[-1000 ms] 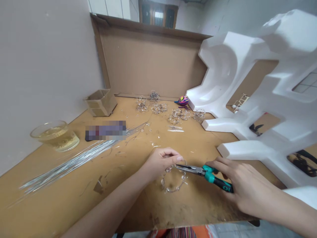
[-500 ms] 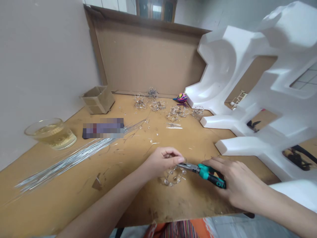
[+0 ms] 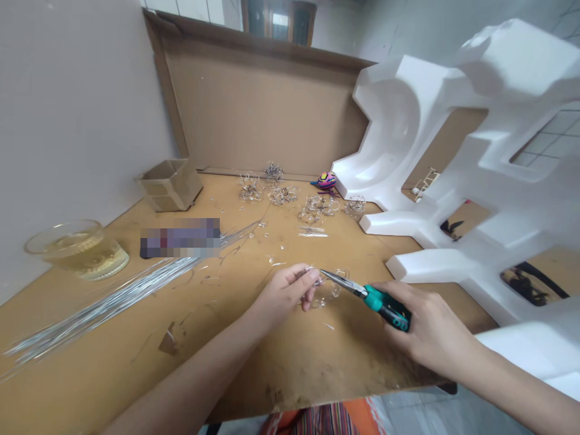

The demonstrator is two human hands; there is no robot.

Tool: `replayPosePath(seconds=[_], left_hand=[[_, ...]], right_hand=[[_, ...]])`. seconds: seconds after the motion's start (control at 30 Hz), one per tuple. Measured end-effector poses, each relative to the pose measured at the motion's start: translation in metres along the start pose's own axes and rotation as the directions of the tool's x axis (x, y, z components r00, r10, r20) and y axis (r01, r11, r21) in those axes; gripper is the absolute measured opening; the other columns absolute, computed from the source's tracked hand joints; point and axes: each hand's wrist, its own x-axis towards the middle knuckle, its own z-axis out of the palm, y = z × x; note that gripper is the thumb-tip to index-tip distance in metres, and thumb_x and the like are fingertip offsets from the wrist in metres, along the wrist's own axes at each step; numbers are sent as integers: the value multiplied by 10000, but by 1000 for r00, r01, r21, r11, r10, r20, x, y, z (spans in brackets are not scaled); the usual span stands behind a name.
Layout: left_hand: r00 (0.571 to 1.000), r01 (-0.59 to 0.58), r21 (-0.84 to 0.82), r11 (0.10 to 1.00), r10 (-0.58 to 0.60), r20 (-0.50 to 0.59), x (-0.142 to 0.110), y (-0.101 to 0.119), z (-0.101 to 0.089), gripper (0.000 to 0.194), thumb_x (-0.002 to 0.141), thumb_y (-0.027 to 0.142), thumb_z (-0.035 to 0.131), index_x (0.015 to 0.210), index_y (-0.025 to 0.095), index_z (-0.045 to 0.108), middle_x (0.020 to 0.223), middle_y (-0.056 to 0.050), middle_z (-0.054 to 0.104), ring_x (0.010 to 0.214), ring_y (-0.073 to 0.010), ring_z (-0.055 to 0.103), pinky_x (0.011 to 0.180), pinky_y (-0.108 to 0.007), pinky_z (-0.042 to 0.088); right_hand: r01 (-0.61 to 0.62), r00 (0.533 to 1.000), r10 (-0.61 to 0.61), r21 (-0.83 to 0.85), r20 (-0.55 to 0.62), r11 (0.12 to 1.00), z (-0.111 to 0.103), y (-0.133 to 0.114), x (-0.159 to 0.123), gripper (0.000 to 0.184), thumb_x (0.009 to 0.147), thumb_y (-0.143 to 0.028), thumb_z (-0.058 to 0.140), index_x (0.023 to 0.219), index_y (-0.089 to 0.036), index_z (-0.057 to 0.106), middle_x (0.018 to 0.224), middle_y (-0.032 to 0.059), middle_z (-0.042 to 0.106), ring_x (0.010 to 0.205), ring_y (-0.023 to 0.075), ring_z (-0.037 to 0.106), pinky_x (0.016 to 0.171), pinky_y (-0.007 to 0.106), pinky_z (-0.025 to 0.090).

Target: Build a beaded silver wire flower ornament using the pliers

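Between the pinched thumb and fingers of my left hand point(image 3: 296, 287) is a ring of clear beads on wire point(image 3: 336, 292), held just above the table. My right hand point(image 3: 419, 323) is wrapped round the teal and black handles of needle-nose pliers point(image 3: 376, 297). The pliers' metal jaws point left, with their tip close to my left fingertips and the beaded wire. Whether the tip touches the wire I cannot tell. Below the ring a short piece of wire point(image 3: 328, 326) lies on the table.
A bundle of straight wires point(image 3: 136, 305) lies at left, near a glass of yellowish liquid point(image 3: 84, 251), a blurred-out flat object point(image 3: 181, 237) and a small cardboard box point(image 3: 170, 187). Several beaded wire pieces point(image 3: 319, 206) sit at the back. White foam packing point(image 3: 408, 266) stands at right.
The beaded ring has been lifted and turned by my left hand. The pliers' tip has come away from where it was against the ring, and the view has shifted slightly.
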Motion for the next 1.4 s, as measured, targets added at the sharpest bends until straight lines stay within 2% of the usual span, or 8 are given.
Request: replayPosePath(seconds=[0.13,0.3,0.4,0.57,0.77,0.97,1.2,1.4], left_hand=[[998,60,-126,990,-58,19,2,-1,-1,301,803,430,509,731,143,560,498,55,448,408,-65,402,471,-211,325],[999,52,-81,995,-53,-4,0,4,-1,305,780,437,541,670,154,513,487,57,457,415,-63,409,491,-210,331],[999,38,-63,997,-37,30,-2,5,0,343,759,482,552,652,161,496,478,56,457,419,-67,411,491,-213,332],[997,36,-69,997,-31,72,-2,3,0,351,759,491,549,655,161,489,492,56,450,421,-61,403,489,-215,331],[996,8,-49,999,-4,86,-3,2,-1,350,768,494,534,675,162,474,500,61,444,431,-58,406,488,-210,322],[999,-10,-57,998,13,51,-1,-1,-1,349,783,491,508,667,164,469,486,63,431,423,-60,385,489,-214,317],[994,-103,80,991,100,36,-7,4,0,334,802,459,490,635,175,437,518,60,407,473,-70,374,500,-216,316],[995,-74,25,997,73,64,-6,4,0,325,789,482,485,686,175,455,479,79,374,444,-68,339,481,-213,326]], right_hand=[[38,997,-42,-70,-60,997,7,2,-2,340,678,-185,471,1007,-217,549,801,23,626,651,170,598,557,265,430],[154,983,-165,-129,-78,980,5,10,2,380,712,-198,484,1091,-194,507,936,70,599,739,182,600,599,284,462],[256,955,-279,-199,-97,946,-2,16,7,380,737,-207,493,1115,-170,503,1034,118,577,859,217,586,662,312,474],[355,905,-412,-344,-108,869,-18,20,17,331,771,-238,504,1089,-153,535,988,138,590,841,243,563,664,357,453],[401,874,-478,-421,-92,814,-26,20,21,312,808,-267,496,1092,-147,542,843,100,581,726,206,519,632,340,416],[408,841,-532,-533,-95,741,-24,25,18,327,787,-186,507,1107,-132,546,915,126,583,787,233,507,656,348,388],[449,865,-501,-405,-28,797,-31,25,23,337,811,-279,502,1122,-158,545,868,103,571,750,202,513,655,326,381],[488,791,-610,-552,-48,676,-33,29,23,322,809,-246,507,1116,-151,536,810,88,571,711,202,494,608,314,351]])
